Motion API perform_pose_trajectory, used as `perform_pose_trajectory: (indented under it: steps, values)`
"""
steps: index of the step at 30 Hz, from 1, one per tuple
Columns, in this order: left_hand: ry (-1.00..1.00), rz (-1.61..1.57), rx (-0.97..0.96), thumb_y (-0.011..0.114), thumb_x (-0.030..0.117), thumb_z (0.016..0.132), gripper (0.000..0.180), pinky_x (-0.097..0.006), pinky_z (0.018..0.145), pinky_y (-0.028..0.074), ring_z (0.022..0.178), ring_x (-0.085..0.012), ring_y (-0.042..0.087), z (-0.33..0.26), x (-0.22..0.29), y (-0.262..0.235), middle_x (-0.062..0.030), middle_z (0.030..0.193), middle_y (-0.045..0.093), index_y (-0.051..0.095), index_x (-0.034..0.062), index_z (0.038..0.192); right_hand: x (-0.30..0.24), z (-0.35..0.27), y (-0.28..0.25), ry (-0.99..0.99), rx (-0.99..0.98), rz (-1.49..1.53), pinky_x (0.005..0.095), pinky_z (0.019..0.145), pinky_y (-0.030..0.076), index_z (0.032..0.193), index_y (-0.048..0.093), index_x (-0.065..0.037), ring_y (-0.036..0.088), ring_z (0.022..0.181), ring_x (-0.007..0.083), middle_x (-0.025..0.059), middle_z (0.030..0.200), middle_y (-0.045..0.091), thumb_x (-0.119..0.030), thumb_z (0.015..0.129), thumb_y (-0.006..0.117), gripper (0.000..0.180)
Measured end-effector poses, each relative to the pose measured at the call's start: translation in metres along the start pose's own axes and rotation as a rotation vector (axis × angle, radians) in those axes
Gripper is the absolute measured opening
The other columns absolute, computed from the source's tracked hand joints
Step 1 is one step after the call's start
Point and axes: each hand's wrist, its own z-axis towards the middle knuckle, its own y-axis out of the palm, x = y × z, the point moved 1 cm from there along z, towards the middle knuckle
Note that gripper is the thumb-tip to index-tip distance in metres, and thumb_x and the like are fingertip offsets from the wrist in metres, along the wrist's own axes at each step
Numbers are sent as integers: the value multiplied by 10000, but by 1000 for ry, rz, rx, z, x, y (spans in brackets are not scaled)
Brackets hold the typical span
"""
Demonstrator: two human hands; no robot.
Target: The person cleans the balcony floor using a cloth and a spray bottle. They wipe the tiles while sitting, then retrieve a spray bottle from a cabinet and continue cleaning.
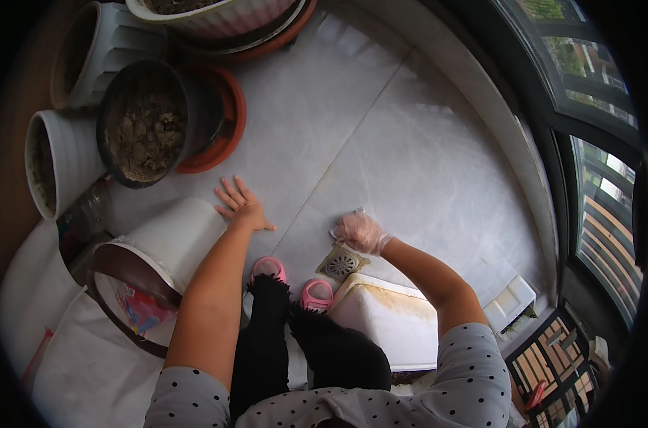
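My left hand [242,208] is bare, its fingers spread out over the pale floor tiles [381,157]. It is beside the rim of a white bucket [178,232] lying on its side, and I cannot tell whether it rests on the floor. A clear plastic glove covers my right hand [361,232], which is closed and low against the tiles. Small whitish edges stick out past its fingers; what it holds is mostly hidden. Just below that hand lies a square floor drain [341,262] with a dirty yellowish surround.
A stained white box [388,314] stands by my pink shoes [315,294]. At the far left are a black pot [142,125] of dry soil, an orange-red saucer [228,121] and several white pots [63,160]. A low ledge [509,143] and windows curve along the right.
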Motion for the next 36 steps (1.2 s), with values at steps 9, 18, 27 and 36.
perform_pose_trajectory:
  steps: [9, 18, 27, 36]
  values:
    - [6, -16, -2, 841, 448, 521, 1472, -685, 988, 27, 1257, -521, -260, -1, 3, -3, -341, 1359, -304, -296, -50, 1311, -8, 185, -58, 162, 698, -94, 419, 804, 414, 984, 560, -63, 517, 928, 325, 130, 962, 530, -19, 693, 562, 294]
    - [-19, -38, -37, 839, 436, 531, 1459, -669, 1001, 6, 1270, -495, -265, -5, 1, -9, -323, 1368, -307, -295, -36, 1318, -27, 38, 15, 146, 271, 226, 385, 749, 464, 1029, 596, -67, 569, 881, 311, 138, 944, 581, 12, 692, 562, 349]
    - [-8, -36, -48, 830, 430, 551, 1429, -667, 1003, -4, 1275, -479, -271, -5, 0, -11, -300, 1377, -313, -274, -26, 1334, 26, 201, -167, 234, 998, -80, 372, 702, 452, 1059, 579, -59, 553, 803, 317, 150, 899, 556, -46, 776, 583, 283]
    - [4, -33, -37, 835, 434, 540, 1443, -667, 1002, -2, 1269, -494, -269, -4, 2, -1, -321, 1372, -301, -277, -50, 1322, 98, 259, -208, 401, 831, -268, 419, 699, 468, 983, 591, -84, 557, 855, 345, 173, 892, 556, -50, 762, 554, 227]
